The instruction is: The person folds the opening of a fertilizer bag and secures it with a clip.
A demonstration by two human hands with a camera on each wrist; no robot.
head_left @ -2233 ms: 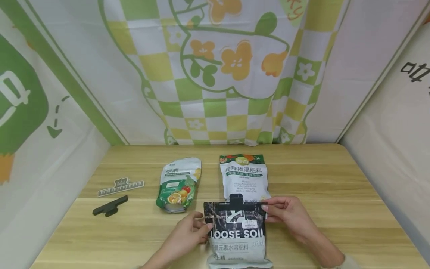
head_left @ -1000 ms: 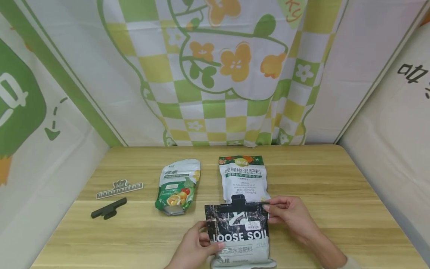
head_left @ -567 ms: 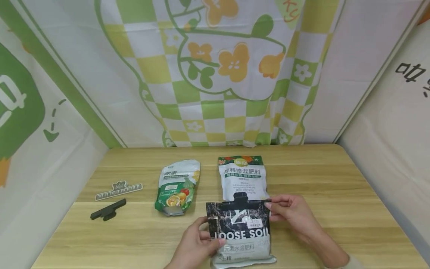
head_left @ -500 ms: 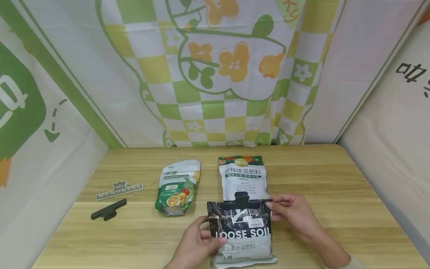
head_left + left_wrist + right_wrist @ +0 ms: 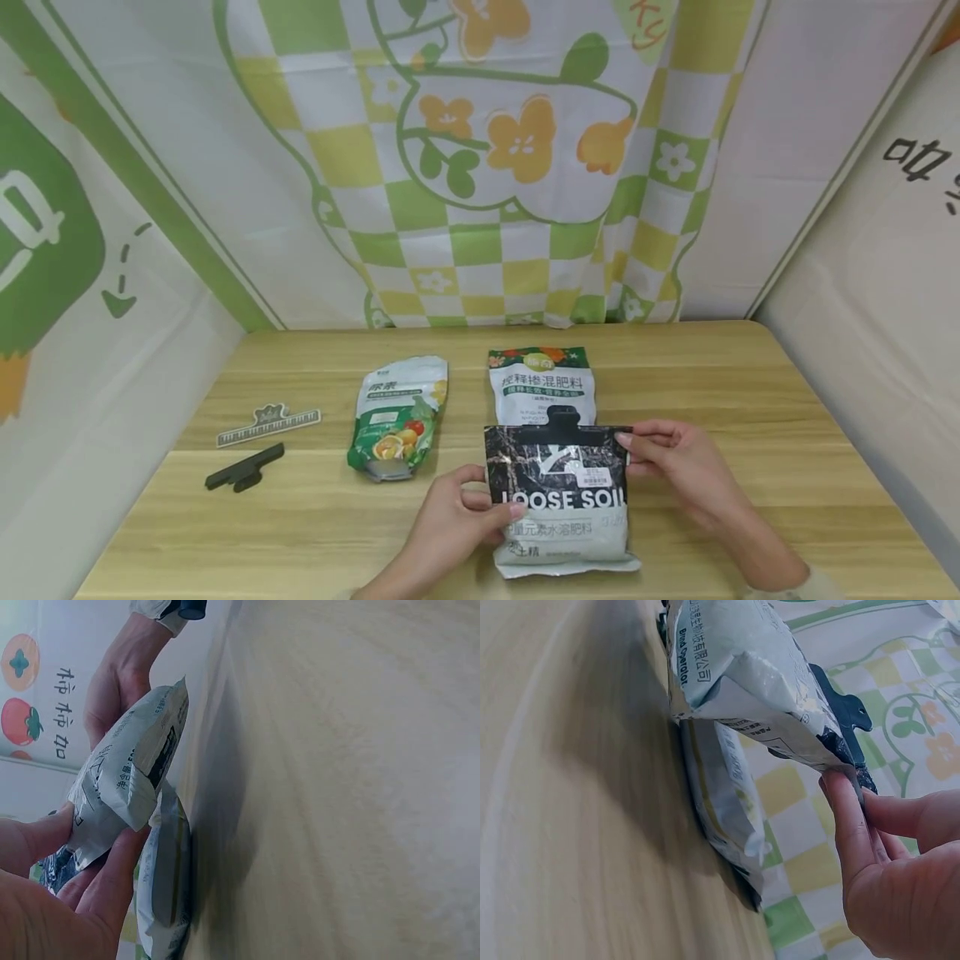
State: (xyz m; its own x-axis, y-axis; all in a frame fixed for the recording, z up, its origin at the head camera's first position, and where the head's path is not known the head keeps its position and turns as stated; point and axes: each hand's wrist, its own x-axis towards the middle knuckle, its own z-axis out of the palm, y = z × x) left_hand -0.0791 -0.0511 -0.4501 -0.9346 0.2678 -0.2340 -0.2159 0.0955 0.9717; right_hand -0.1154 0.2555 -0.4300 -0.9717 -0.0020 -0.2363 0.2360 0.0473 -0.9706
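Both hands hold up a black-and-white fertilizer bag (image 5: pixel 558 533) printed "LOOSE SOIL". A black sealing clip (image 5: pixel 562 432) runs along its top edge. My left hand (image 5: pixel 457 517) grips the bag's left side, thumb on the front and fingers behind. At the upper right corner my right hand (image 5: pixel 682 462) pinches the bag beside the clip's end. In the right wrist view the bag (image 5: pixel 742 667) hangs above the table, tilted. Behind it lies a white bag with a green top (image 5: pixel 543 392), its lower part hidden.
A green-and-white pouch (image 5: pixel 397 417) lies left of the held bag. Farther left on the wooden table (image 5: pixel 300 533) are a piano-patterned clip (image 5: pixel 268 423) and a loose black clip (image 5: pixel 244 467). A checkered curtain (image 5: pixel 480 242) hangs behind the table.
Both hands have moved the clipped bag to the right and away from the person, and it now covers more of the white bag behind. The pouch and loose clips stay put.
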